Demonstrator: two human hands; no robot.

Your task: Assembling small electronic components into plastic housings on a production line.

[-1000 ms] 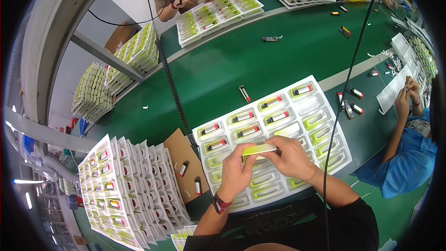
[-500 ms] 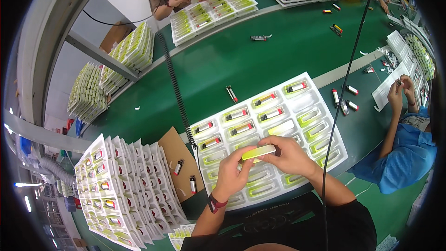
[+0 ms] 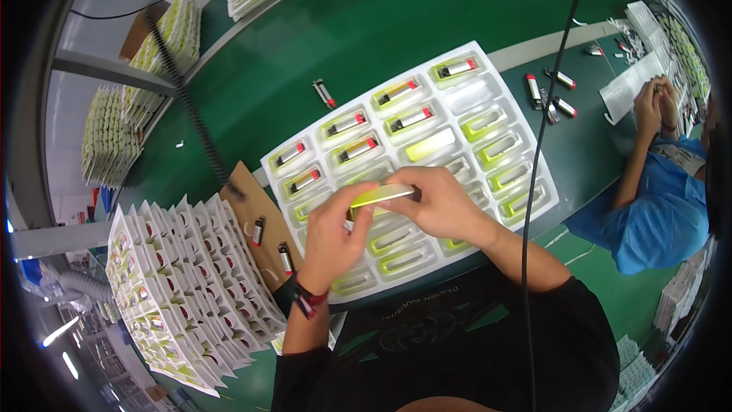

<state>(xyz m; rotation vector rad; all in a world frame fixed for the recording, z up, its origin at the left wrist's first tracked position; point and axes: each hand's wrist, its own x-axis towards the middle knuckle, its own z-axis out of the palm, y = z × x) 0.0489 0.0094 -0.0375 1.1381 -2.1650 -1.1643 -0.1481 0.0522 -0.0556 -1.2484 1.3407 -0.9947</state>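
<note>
Both my hands hold a slim rectangular yellow-green and white casing (image 3: 379,196) above a white moulded tray (image 3: 471,96). My left hand (image 3: 335,230) pinches its left end between thumb and fingers. At the other end, my right hand (image 3: 441,206) is closed round it, with a dark bit showing by the fingers. Below lie rows of yellow-green shells (image 3: 506,174). Several in the far left rows hold white or yellow cylindrical cells with red ends (image 3: 410,120). A paler yellow-green casing (image 3: 431,146) fills one pocket. My hands hide the tray's near middle.
Left stands a leaning stack of filled trays (image 3: 206,275), beside cardboard (image 3: 248,183) with two loose cells. Another loose cell (image 3: 323,94) lies beyond the tray; several (image 3: 563,107) lie right. A black cable (image 3: 544,122) hangs across the view. At right, a blue-sleeved person (image 3: 659,206) works.
The view has shifted, so the tray and table sit higher and further left in it. My hands still hold the casing, now tilted a little differently.
</note>
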